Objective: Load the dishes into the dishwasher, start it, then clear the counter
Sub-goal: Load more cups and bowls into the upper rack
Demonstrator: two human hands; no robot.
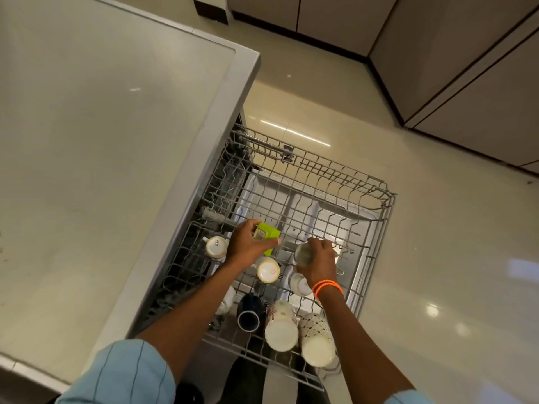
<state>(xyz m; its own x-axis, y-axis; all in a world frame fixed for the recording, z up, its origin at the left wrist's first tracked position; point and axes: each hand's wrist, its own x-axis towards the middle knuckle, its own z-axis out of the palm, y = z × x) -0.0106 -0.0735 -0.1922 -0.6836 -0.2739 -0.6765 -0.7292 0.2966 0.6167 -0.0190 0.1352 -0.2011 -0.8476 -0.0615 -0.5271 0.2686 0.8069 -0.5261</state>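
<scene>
The dishwasher rack stands pulled out in the lower middle of the frame, over a pale glossy floor, with its left side under the edge of the grey table that fills the left half of the picture. Several mugs lie upside down or on their sides in the near part of the rack: a white mug with dark lettering at the left, a white mug with a reddish mark on its base in the middle, a dark blue mug below it, and two patterned white cups and side by side at the near edge. The left hand grips a lime-green mug, fingers curled round it, just above the rack wires. The right hand, with two orange bands on the wrist, is clenched around a small clear glass, holding it mouth up beside the green mug. The far half of the rack shows bare wires. Light blue striped sleeves show at the bottom of the frame. Beige cabinets run along the upper right.
</scene>
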